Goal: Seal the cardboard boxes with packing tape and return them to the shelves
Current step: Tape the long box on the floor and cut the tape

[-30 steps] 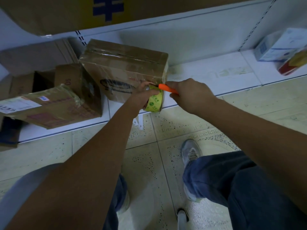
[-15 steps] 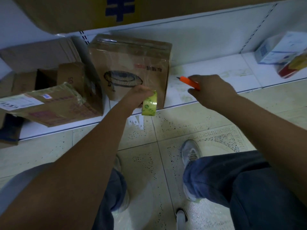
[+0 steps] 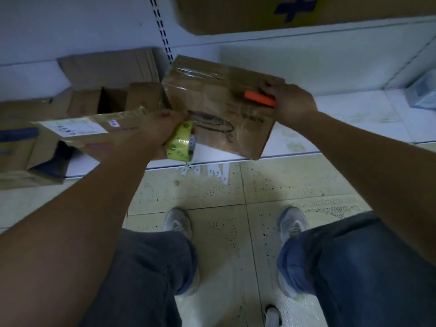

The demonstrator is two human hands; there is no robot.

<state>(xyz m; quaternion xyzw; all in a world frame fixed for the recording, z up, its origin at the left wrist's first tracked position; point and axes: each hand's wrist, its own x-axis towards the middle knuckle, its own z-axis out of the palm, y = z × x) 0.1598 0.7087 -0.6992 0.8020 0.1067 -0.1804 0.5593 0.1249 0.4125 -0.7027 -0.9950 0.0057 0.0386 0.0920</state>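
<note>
The left hand [image 3: 158, 128] is curled around a yellow-green roll of packing tape [image 3: 180, 143], which hangs at its 4 o'clock side, just in front of the lower left corner of the cardboard box [image 3: 219, 109]. The right hand [image 3: 292, 105] grips an orange cutter [image 3: 259, 98] lying across its fingers, and the same hand rests against the upper right part of the box; how firmly it bears on the cardboard is hard to judge in the dim light.

The box is tilted, its printed face turned toward the camera, with glossy clear tape across its top and face. Its lower right corner reaches the front edge of the white bottom shelf [image 3: 330, 128], while the rest seems lifted off it.

At 9 o'clock from the left hand lies a second taped box [image 3: 77, 135] bearing a white label, leaning over other cartons. Beyond it, at about 11 o'clock, an open carton [image 3: 111, 100] shows a dark interior, and flattened cardboard [image 3: 106, 67] stands against the shelf's back panel. At 1 o'clock, a large box with blue print [image 3: 295, 13] fills the frame's top edge.

At 6 o'clock are the speckled floor tiles [image 3: 231, 232], the person's jeans-clad knees and grey shoes [image 3: 177, 223].
</note>
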